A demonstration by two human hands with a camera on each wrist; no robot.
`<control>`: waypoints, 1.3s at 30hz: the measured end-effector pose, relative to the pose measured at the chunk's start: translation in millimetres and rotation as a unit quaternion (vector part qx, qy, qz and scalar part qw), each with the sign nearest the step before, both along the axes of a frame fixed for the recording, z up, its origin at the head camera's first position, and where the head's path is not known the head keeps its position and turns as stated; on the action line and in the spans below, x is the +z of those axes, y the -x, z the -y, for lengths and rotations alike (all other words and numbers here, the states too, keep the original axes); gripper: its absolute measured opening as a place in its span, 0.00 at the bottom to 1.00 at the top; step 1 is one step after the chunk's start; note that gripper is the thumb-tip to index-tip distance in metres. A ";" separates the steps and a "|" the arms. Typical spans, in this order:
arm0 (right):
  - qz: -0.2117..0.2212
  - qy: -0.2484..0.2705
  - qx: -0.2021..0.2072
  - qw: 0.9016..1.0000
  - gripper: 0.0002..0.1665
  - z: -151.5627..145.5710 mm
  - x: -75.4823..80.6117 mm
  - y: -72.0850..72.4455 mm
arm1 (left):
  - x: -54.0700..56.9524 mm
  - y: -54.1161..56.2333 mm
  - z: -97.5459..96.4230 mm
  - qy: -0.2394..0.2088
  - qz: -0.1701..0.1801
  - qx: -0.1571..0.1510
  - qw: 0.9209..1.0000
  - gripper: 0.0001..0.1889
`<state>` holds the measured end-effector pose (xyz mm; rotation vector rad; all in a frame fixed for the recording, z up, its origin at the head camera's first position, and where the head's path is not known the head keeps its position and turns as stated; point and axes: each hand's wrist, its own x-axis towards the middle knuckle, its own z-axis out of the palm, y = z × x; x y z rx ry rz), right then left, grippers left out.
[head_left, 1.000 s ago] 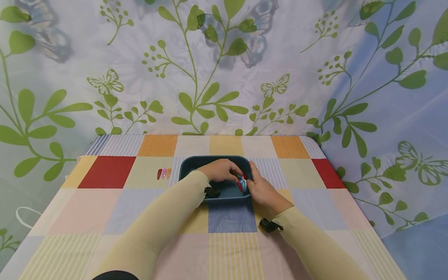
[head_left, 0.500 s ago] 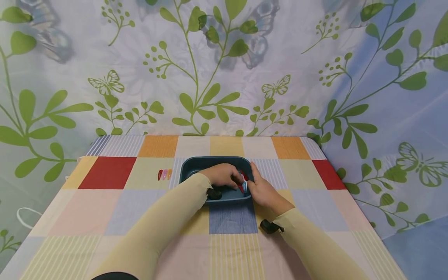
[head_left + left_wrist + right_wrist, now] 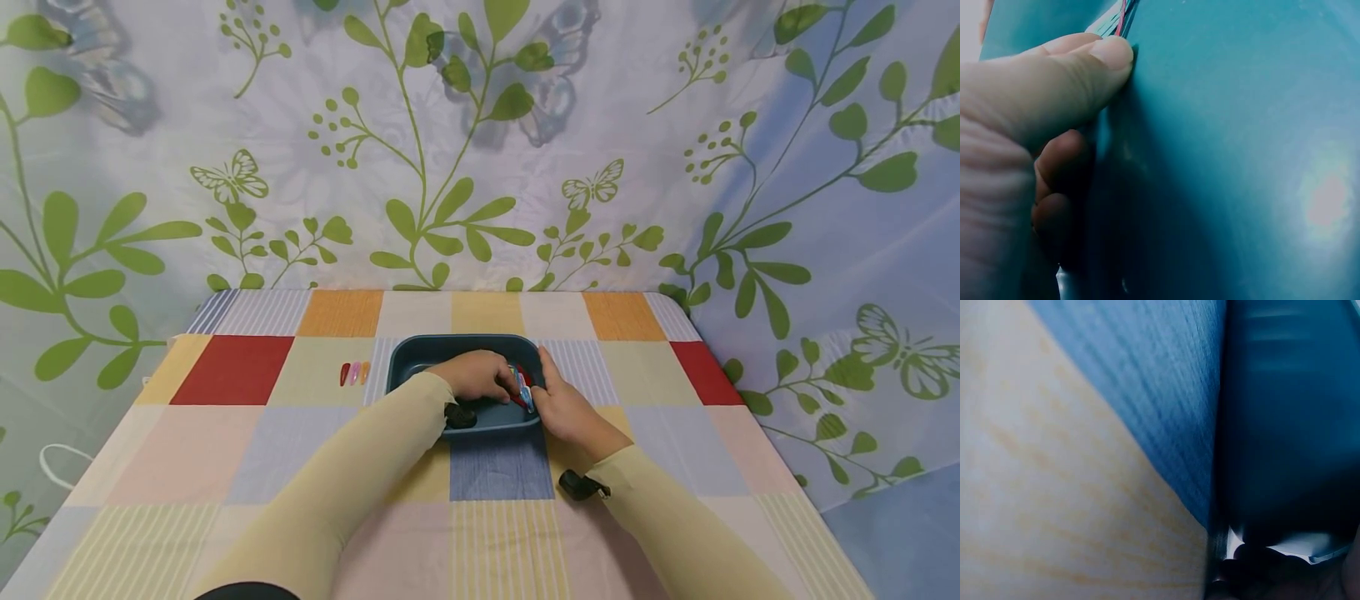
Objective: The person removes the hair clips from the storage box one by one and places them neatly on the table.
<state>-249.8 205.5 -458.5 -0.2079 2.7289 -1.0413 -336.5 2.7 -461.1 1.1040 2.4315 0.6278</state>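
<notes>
Clips (image 3: 527, 399) have shifted rightward; left hand (image 3: 474, 374) pinches them, right hand (image 3: 570, 410) clasps the bin (image 3: 495, 428); a loosened pinch could scatter them.

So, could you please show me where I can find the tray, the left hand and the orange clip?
Tray (image 3: 442, 346): head view, inner back wall.
Left hand (image 3: 474, 373): head view, back of the hand.
Orange clip (image 3: 365, 372): head view, middle of its body.

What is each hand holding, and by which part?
Right hand grips the tray by its right end; left hand is at the clips, any pinch unclear.
</notes>
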 end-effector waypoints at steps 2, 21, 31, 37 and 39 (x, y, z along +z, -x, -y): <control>-0.003 -0.002 0.001 1.000 0.44 -0.1 0.6 0.7 | 1.0 0.4 -0.1 0.000 0.001 0.004 1.000 0.11; -0.001 0.001 -0.007 1.000 0.44 -0.7 -1.4 1.9 | -1.3 1.9 0.8 0.008 -0.031 0.005 0.999 0.08; 0.004 0.003 -0.006 1.000 0.43 -1.1 -3.0 1.2 | -1.7 0.7 2.3 -0.009 -0.026 0.010 1.000 0.08; 0.000 0.008 0.000 1.000 0.43 0.0 -2.0 0.3 | -2.1 -0.3 4.3 -0.035 -0.020 0.033 0.999 0.07; 0.000 0.011 0.000 1.000 0.43 0.7 -1.2 -0.2 | -2.3 -0.8 5.1 -0.048 -0.011 0.046 0.998 0.07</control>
